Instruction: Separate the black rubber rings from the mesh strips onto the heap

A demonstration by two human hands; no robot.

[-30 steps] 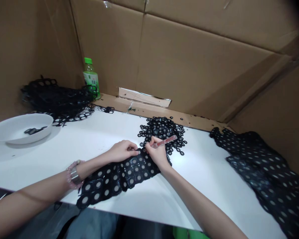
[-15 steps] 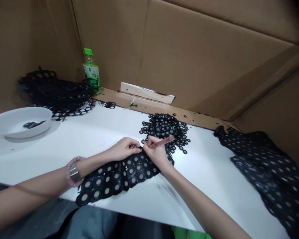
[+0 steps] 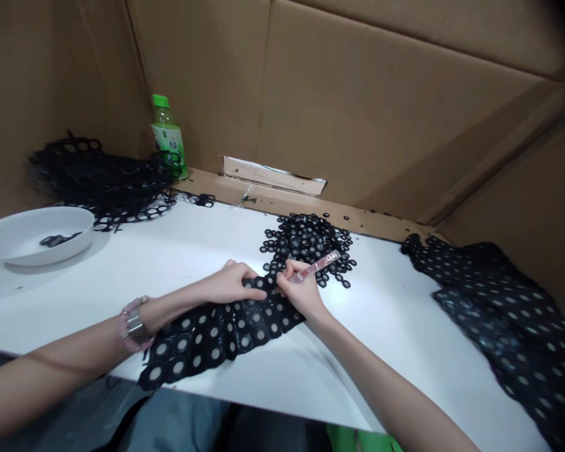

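Note:
A black rubbery sheet (image 3: 216,333) with rows of pale round discs lies slantwise near the table's front edge. My left hand (image 3: 233,284) grips its upper edge, thumb on top and fingers curled at the rim. In my right hand (image 3: 301,289), held like a pencil, is a slim pen-like tool (image 3: 321,263) with a clear and reddish handle. Its tip is down at the sheet beside my left thumb, mostly hidden by the fingers. Just beyond both hands is a heap of small black rings with pale centres (image 3: 311,235).
A white bowl (image 3: 75,220) with a few black pieces stands at the left. Behind it lies a tangle of black perforated scrap (image 3: 103,172) beside a green-capped bottle (image 3: 169,141). More dotted black sheets (image 3: 508,314) are stacked at the right. Cardboard walls (image 3: 358,113) enclose the white table (image 3: 386,326).
My right hand has shifted slightly down and right, and the tool's handle has tilted up. The left thumb now lies further onto the sheet. The whole view has moved a little.

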